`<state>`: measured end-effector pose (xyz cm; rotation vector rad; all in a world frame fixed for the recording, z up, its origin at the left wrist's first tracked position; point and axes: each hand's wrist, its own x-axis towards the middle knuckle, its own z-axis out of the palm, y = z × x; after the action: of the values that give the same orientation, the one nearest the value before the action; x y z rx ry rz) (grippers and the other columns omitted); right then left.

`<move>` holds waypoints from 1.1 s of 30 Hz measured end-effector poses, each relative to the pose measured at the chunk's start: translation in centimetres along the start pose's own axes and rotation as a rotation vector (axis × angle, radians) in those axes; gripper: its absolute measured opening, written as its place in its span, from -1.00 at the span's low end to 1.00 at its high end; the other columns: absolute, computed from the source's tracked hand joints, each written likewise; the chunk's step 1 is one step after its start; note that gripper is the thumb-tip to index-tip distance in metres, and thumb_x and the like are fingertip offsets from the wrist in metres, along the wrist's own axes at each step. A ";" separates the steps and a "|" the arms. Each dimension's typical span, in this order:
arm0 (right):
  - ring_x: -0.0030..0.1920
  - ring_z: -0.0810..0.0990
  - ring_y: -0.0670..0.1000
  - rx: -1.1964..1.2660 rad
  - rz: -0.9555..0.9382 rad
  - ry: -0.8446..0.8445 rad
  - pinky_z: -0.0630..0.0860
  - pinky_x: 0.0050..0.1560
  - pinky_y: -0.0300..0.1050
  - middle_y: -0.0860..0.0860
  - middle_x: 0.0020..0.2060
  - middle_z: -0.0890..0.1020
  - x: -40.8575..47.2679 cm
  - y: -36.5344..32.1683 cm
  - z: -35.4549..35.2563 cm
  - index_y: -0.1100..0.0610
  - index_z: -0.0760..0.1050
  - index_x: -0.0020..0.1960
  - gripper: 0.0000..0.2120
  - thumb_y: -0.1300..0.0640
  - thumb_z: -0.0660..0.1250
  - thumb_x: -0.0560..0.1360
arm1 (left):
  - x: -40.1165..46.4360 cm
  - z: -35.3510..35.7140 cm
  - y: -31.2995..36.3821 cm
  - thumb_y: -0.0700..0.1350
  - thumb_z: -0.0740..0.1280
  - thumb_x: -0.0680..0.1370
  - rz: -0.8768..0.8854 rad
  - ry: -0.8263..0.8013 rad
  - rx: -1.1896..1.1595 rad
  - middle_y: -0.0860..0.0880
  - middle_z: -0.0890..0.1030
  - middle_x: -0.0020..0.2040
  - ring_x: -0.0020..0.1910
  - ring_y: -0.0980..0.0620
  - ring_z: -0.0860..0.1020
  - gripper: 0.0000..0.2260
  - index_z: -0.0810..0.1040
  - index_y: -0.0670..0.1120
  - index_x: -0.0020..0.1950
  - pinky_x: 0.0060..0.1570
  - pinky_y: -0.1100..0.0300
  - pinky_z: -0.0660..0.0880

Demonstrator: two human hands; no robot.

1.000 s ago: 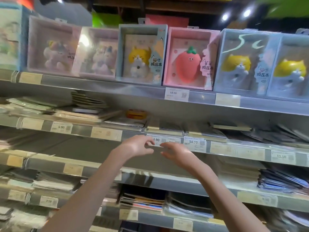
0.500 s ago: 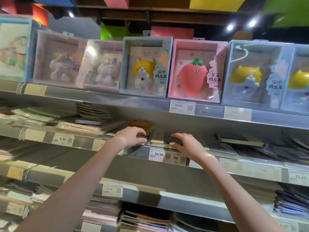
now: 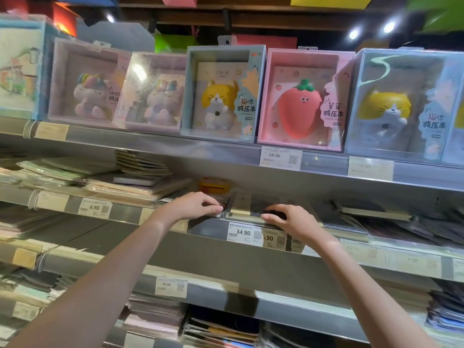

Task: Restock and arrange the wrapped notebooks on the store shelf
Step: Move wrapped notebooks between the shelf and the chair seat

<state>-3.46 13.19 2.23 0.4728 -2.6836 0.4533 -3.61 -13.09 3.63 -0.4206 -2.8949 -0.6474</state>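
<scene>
I am looking up at a tall store shelf (image 3: 251,252) unit filling the whole view, tier above tier. Along the top tier, from nine o'clock across to three, boxed squishy toys are standing in a row: a cat box (image 3: 222,92) near twelve o'clock and a pink strawberry box (image 3: 305,99) just right of it. On the second tier, loose piles of flat stationery (image 3: 105,175) are leaning untidily at about ten o'clock, and dark packets (image 3: 414,223) are spilling at three o'clock; those look unsorted to me. The lower tiers at six and seven o'clock are holding fuller stacks.

At the centre, I am working the wrapped notebooks (image 3: 242,209), a short stack sitting at the front lip of the second tier, just above the 34.90 price tag (image 3: 243,232). My left hand (image 3: 193,205) is curling its fingers onto the stack's left end, pinching the wrap. My right hand (image 3: 286,221) is gripping the right end, thumb under and fingers over the edge.

I judge the restocking only partly done: this stack is being squared or seated, and the neighbouring piles are waiting for tidying.
</scene>
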 end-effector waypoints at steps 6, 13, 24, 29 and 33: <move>0.12 0.54 -0.06 -0.011 0.003 0.056 0.37 -0.10 -0.19 -0.14 0.11 0.62 0.0 0.4 0.6 -0.16 0.48 0.23 -0.56 -0.33 0.13 0.47 | 1.1 -0.4 -0.3 0.21 0.15 0.56 -0.093 -0.056 -0.044 0.02 0.40 -0.34 -0.32 0.05 0.40 -0.58 0.44 -0.10 -0.29 -0.19 0.15 0.30; 0.12 0.54 -0.10 -0.026 0.002 0.078 0.37 -0.10 -0.22 -0.19 0.08 0.62 0.0 0.6 0.8 -0.20 0.48 0.22 -0.57 -0.35 0.12 0.47 | 2.7 -1.0 -0.9 0.18 0.34 0.47 -0.151 -0.099 0.016 -0.02 0.49 -0.27 -0.31 0.11 0.42 -0.68 0.49 -0.08 -0.14 -0.29 0.24 0.36; 0.09 0.55 -0.11 -0.095 -0.008 0.104 0.39 -0.13 -0.22 -0.19 0.06 0.62 0.0 0.6 1.1 -0.22 0.46 0.21 -0.57 -0.37 0.08 0.47 | 3.6 -0.1 -1.8 -0.03 0.26 0.54 -0.088 0.059 0.043 -0.11 0.58 -0.07 -0.14 0.00 0.51 -0.76 0.58 -0.19 -0.11 -0.15 0.10 0.50; 0.07 0.55 -0.09 -0.100 0.012 0.107 0.41 -0.13 -0.20 -0.16 0.04 0.63 0.0 0.5 1.2 -0.22 0.46 0.20 -0.58 -0.36 0.09 0.47 | 3.2 -0.6 -0.1 -0.31 0.18 0.53 -0.080 0.271 -0.108 -0.12 0.57 -0.17 -0.20 -0.13 0.51 -0.81 0.58 -0.29 -0.15 -0.28 0.12 0.35; 0.12 0.54 -0.07 -0.108 -0.013 0.090 0.41 -0.12 -0.20 -0.14 0.12 0.60 -0.1 0.6 1.1 -0.20 0.44 0.25 -0.56 -0.35 0.08 0.48 | 2.4 -0.2 2.6 -0.20 0.20 0.57 0.018 0.257 -0.061 -0.06 0.46 -0.29 -0.26 -0.07 0.40 -0.75 0.49 -0.19 -0.30 -0.30 0.13 0.27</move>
<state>-3.93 13.30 1.05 0.4275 -2.6012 0.3166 -5.12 -10.31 5.34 -0.3420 -2.6322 -0.7306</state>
